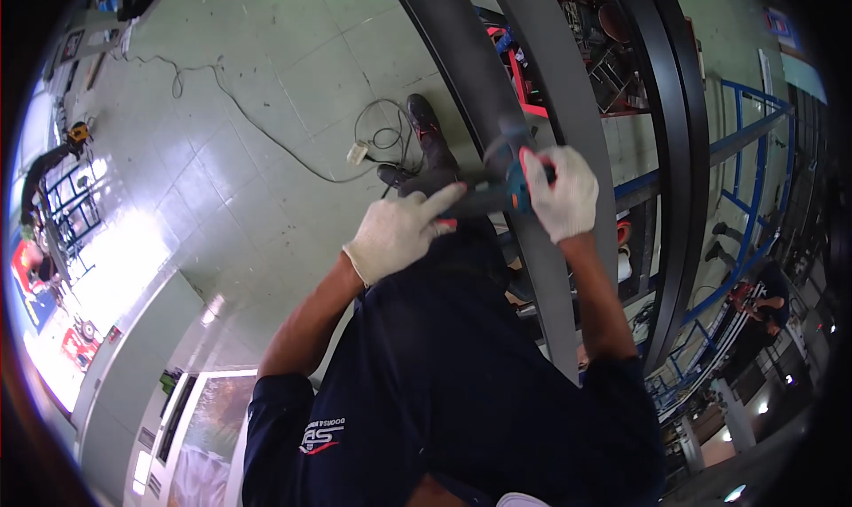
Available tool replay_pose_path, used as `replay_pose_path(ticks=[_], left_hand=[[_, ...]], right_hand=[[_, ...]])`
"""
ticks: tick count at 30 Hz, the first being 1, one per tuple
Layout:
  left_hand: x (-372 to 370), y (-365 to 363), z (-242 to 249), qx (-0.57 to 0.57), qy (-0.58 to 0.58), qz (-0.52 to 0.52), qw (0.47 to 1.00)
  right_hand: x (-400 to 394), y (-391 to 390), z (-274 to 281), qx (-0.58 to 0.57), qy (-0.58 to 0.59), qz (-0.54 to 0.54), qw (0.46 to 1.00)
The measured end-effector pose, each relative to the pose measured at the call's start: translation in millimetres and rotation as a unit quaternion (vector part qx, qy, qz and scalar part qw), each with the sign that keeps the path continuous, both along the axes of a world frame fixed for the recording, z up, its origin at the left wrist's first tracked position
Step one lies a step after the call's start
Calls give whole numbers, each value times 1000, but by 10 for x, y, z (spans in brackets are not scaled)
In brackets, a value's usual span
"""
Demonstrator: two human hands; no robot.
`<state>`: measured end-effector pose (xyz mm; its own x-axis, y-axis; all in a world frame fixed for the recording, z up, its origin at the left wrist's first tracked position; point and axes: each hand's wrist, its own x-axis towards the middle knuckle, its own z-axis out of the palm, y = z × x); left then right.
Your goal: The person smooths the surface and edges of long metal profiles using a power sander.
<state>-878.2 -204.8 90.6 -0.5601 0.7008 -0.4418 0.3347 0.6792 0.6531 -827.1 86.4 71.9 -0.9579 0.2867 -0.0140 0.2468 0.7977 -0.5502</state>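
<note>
A teal and black angle grinder, smeared by motion, is held across the front of my body, over a dark grey metal profile. My right hand, in a white glove with red fingertips, grips its teal end. At the dark rear end of the tool is my left hand, gloved the same way, its index finger stretched along the body and its thumb below. The far end of the grinder, beyond my right hand, is a grey blur over the profile.
More long dark profiles run alongside to the right, with a red-edged tray of tools beneath. A cable and a white socket block lie on the tiled floor near my shoes. Blue racks and another person are far right.
</note>
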Motion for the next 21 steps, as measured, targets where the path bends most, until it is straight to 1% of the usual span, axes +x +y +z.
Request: replay_pose_path(ticks=[2, 4, 5, 8, 9, 11, 14, 15, 17, 19, 20, 21], left_hand=[[209, 33, -39, -4, -33, -17, 999], [320, 72, -31, 1, -47, -34, 998], [346, 81, -42, 7, -43, -21, 999], [357, 131, -97, 23, -28, 10, 999], [340, 171, -112, 27, -20, 15, 999], [300, 277, -195, 54, 12, 23, 998], [82, 485, -249, 30, 45, 52, 997], [-66, 504, -226, 28, 61, 62, 996], [-365, 571, -224, 29, 112, 86, 989], [-723, 597, -271, 28, 172, 107, 979], [-926, 618, -301, 26, 204, 117, 972], [-1157, 627, -312, 21, 224, 127, 966]], right_hand=[[223, -19, 46, 36, -64, 14, 997], [327, -6, 23, 36, -77, 17, 996], [334, -1, 6, 36, -82, 20, 996], [138, -36, 2, 34, -99, 32, 994], [37, -53, -13, 31, -87, 52, 994], [-220, -86, -62, 23, -63, 95, 993], [-713, -127, -70, 24, -60, 141, 988], [-910, -109, -110, 26, -55, 146, 987], [-1369, -90, -80, 35, -91, 162, 982], [-1855, -77, -158, 50, -70, 194, 977], [-2111, -77, -254, 48, -24, 210, 976], [-2403, -118, -254, 78, -40, 223, 971]])
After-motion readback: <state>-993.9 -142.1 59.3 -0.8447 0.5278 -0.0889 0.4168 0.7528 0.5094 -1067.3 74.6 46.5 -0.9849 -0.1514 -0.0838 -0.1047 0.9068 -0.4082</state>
